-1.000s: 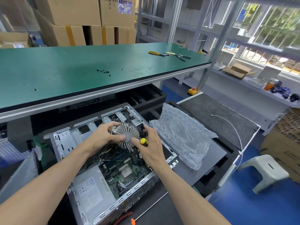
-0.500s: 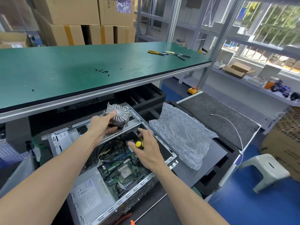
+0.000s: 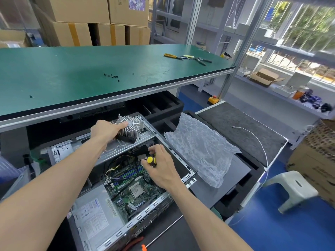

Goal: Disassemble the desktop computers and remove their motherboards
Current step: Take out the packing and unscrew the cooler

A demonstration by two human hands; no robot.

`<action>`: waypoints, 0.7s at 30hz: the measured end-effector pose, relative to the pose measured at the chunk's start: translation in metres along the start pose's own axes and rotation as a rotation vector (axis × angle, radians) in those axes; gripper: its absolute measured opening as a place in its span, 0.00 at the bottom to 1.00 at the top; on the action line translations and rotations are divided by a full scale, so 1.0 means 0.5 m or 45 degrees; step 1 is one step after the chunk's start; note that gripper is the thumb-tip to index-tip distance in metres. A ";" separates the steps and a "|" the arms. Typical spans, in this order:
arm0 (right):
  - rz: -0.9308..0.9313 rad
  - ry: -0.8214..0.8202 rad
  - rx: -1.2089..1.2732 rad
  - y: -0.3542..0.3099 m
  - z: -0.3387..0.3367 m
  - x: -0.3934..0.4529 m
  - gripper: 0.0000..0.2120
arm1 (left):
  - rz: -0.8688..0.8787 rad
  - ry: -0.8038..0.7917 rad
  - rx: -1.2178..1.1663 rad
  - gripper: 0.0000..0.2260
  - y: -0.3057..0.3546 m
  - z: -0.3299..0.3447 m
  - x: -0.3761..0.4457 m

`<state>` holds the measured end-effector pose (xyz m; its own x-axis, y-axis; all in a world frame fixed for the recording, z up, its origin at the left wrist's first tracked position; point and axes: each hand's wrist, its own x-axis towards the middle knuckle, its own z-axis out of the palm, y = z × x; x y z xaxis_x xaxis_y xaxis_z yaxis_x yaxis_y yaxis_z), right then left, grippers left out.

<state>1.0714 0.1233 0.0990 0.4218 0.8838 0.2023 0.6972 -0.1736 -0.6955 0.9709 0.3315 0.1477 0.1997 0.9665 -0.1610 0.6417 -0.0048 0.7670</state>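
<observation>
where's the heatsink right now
In the head view the heatsink sits at the far end of the open computer case, on its metal drive bracket, gripped by the left hand, just below the green bench.

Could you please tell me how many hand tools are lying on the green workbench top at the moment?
2, both at the far right of the green workbench top: yellow-handled pliers and, just right of them, dark-handled pliers.

The screwdriver (image 3: pixel 150 159) shaft is hidden under the right hand (image 3: pixel 161 169). The red-handled tool (image 3: pixel 133 243) and the computer case (image 3: pixel 94 221) are cut off at the lower edge. Window-side clutter at right is blurred.
</observation>
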 end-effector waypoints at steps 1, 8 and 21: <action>-0.005 0.005 0.002 0.002 0.001 0.000 0.12 | 0.009 -0.008 0.025 0.30 0.001 0.000 0.000; 0.064 0.030 -0.013 0.009 0.006 0.007 0.07 | 0.543 0.440 0.263 0.21 -0.017 0.031 -0.046; 0.111 0.070 0.042 0.011 0.004 0.012 0.07 | -0.107 -0.146 -0.387 0.19 -0.049 0.178 -0.174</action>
<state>1.0768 0.1286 0.0952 0.5115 0.8409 0.1769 0.6377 -0.2335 -0.7340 1.0038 0.2249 0.0877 0.2487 0.9251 -0.2869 0.4127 0.1668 0.8955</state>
